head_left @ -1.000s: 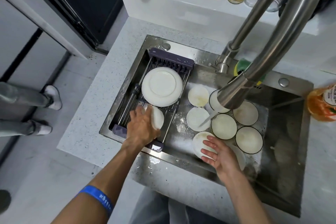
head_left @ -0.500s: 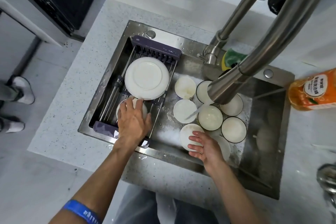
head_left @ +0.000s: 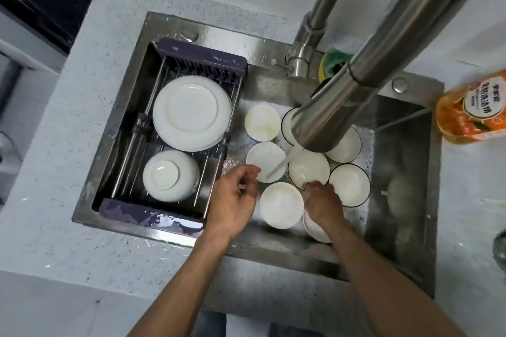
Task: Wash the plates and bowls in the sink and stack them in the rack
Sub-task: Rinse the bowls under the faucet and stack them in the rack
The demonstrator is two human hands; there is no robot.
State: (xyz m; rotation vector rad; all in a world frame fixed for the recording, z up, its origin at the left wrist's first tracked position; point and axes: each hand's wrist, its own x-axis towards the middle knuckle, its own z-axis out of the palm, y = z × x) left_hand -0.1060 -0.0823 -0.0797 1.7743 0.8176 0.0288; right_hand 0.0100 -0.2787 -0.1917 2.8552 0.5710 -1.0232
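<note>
The bowl [head_left: 308,169] under the tap is pinched at its near rim by the right hand [head_left: 323,204], while the left hand [head_left: 232,200] is held loosely curled and empty just beside it.

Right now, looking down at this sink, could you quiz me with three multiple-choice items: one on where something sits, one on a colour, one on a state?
1. Where is the big plate?
A. in the rack
B. on the counter
C. under the tap

2. What colour is the bottle at the right?
A. blue
B. orange
C. black

3. What is the left hand doing?
A. gripping a plate
B. holding no dish
C. turning the tap

Answers: 1 A, it lies on the rack bars above an upturned bowl. 2 B, its label and body are orange. 3 B, its fingers are loosely curled over the sink beside the bowls, touching no dish.
</note>
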